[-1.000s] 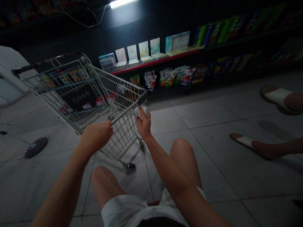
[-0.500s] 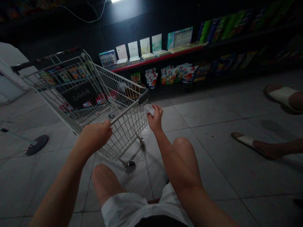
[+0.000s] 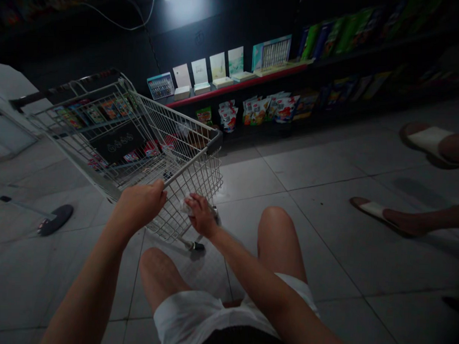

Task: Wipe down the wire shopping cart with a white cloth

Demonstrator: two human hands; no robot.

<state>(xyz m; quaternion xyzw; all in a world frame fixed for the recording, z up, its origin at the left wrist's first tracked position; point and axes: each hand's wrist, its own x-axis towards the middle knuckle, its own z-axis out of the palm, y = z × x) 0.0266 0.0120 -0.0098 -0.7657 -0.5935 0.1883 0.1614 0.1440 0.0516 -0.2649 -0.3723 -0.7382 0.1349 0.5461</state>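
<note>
A wire shopping cart (image 3: 113,138) lies tipped on the grey tile floor in front of me. My left hand (image 3: 140,204) is closed around the cart's top rim bar. My right hand (image 3: 200,213) holds a small white cloth (image 3: 186,204) and presses it against the cart's wire side, low down near a wheel (image 3: 197,246). My bare knees and white shorts fill the bottom of the view.
Another person's feet in white slippers (image 3: 428,139) rest on the floor at the right. A dark shelf (image 3: 236,87) with cards, boxes and snack packets runs along the back wall. A round black base (image 3: 57,217) sits on the floor at the left.
My right hand with the cloth has moved from the cart's upper front corner down and left to the lower wire side. My left hand has kept its grip on the rim.
</note>
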